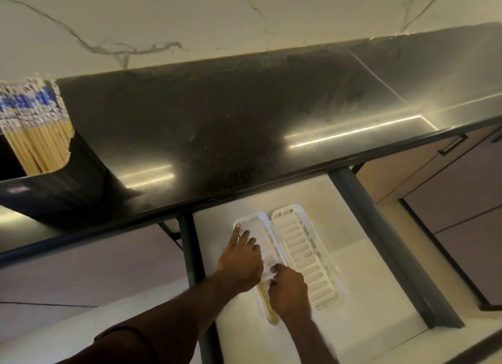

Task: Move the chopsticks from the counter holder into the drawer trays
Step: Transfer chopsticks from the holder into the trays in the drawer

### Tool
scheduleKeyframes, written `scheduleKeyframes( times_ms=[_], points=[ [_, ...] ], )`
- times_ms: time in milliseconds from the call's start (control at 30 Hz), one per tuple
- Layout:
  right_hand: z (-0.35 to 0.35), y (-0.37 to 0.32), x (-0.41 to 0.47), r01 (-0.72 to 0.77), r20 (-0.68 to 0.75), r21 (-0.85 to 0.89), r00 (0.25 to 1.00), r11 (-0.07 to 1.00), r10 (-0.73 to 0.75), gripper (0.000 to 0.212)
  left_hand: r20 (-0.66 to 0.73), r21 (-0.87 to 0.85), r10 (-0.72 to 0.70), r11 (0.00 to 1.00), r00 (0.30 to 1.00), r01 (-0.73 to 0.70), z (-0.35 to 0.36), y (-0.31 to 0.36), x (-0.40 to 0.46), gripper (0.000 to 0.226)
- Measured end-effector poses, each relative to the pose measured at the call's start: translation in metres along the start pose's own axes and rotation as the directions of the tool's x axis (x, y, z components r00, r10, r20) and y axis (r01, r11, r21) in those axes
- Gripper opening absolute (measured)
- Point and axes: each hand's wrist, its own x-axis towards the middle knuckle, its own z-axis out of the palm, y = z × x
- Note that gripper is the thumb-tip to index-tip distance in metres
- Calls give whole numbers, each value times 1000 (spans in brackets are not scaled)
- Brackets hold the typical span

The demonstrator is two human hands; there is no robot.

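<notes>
A few pale wooden chopsticks are seen lying lengthwise in the left white slotted plastic tray inside the open drawer, their near ends showing between the two hands; how many are there cannot be counted. The left hand is spread flat over the tray, fingers straight and pressing down, probably so that the sticks are settled and levelled in the channel. The right hand is laid at the near part of the same tray with fingers bent downward; whether anything is pinched under them cannot be told, since the fingertips are hidden. The right white slotted plastic tray, just beside the first, is seen holding nothing. Most of the load remains on the dark polished stone counter: a thick bundle of bamboo chopsticks with blue-and-white patterned tops is stood upright in a black box-shaped holder, cut off at the left edge and blurred
</notes>
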Motion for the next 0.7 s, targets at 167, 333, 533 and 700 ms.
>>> scheduleKeyframes(
  times_ms=[167,333,533,700],
  points=[
    [-53,-75,-14,141,-188,89,975,986,-122,26,-307,-324,-123,946,944,18,-69,-46,-36,49],
    [-86,-184,-50,401,-420,36,837,915,-350,22,-616,-486,-232,864,753,-132,-157,-135,-109,42],
    [-78,-328,-103,559,-545,105,724,823,-422,18,-724,-583,-391,787,569,-202,-206,-250,-201,30],
    [-40,-426,-116,629,-503,98,700,771,-507,21,-667,-712,-585,684,461,-161,-204,-338,-244,23]
  ],
)
